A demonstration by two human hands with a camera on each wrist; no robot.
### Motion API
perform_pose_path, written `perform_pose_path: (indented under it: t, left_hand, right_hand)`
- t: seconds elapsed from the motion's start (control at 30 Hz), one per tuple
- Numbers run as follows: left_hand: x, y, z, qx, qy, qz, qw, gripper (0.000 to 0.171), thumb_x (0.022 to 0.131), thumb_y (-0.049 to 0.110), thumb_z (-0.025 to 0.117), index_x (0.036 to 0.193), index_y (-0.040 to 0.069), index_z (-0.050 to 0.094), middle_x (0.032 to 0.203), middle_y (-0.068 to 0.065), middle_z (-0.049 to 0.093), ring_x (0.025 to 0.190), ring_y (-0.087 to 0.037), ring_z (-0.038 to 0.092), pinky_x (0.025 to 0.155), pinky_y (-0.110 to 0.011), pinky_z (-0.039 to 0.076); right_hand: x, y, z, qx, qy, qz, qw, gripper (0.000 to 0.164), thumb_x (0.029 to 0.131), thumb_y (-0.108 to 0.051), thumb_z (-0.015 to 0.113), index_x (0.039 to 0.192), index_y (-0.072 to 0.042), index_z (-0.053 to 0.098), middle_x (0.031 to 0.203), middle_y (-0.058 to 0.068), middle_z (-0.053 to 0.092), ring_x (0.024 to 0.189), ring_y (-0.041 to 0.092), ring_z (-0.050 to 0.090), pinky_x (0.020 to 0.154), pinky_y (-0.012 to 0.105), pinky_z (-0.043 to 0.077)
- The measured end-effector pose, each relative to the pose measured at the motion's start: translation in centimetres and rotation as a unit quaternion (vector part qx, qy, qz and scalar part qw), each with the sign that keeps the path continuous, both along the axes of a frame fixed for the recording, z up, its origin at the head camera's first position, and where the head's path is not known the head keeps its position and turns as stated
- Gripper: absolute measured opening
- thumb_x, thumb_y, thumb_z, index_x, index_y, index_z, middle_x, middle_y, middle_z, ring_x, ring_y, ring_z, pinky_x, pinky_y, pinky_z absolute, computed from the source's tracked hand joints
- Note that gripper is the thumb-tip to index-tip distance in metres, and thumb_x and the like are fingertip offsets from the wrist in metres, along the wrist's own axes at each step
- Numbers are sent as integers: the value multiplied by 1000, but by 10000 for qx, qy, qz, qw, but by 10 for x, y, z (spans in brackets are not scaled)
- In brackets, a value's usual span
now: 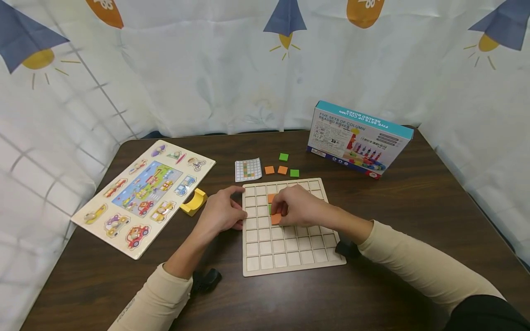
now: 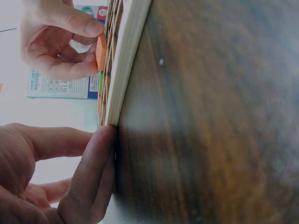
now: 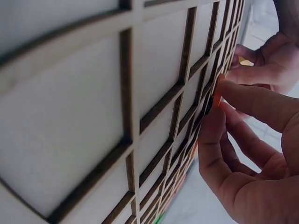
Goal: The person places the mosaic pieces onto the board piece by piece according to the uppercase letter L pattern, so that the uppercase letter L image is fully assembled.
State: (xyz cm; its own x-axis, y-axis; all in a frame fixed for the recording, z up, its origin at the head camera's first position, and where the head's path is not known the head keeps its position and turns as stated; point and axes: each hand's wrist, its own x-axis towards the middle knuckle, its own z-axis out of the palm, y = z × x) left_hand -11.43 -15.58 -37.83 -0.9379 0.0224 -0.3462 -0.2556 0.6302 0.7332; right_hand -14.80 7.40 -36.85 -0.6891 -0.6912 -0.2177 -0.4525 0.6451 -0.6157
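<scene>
Head view: over the grid board [image 1: 279, 260], the right hand [image 1: 300, 207] pinches an orange tile [image 1: 276, 219]; crowding fingers could nudge the board's green tile [image 1: 270, 209]. Left wrist: the left hand's [image 2: 70, 172] fingers, loosely spread, touch the board's edge; weak bracing might let it slide. Right wrist: released askew, the pinched tile could catch on the board's ridges [image 3: 135, 93].

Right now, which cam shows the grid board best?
The head view: it shows the grid board from above, nearly whole, with the right hand covering part. The left wrist view gets mostly its pale edge, touched by the left hand; the right wrist view gives a slanted close-up without the full outline.
</scene>
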Motion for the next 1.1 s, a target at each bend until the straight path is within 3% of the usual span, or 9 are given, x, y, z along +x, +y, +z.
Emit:
perform_pose_path:
  t: [1.1]
  left_hand:
    - [0,-1,0,24,-1,-12,10000,68,84,3,76,148,10,54,90,-13,72,54,-17,71,53,-31,63]
  right_hand:
    - [-1,0,1,-158,-59,76,9998,23,78,-9,89,96,-13,75,85,1,68,77,11,59,69,25,52]
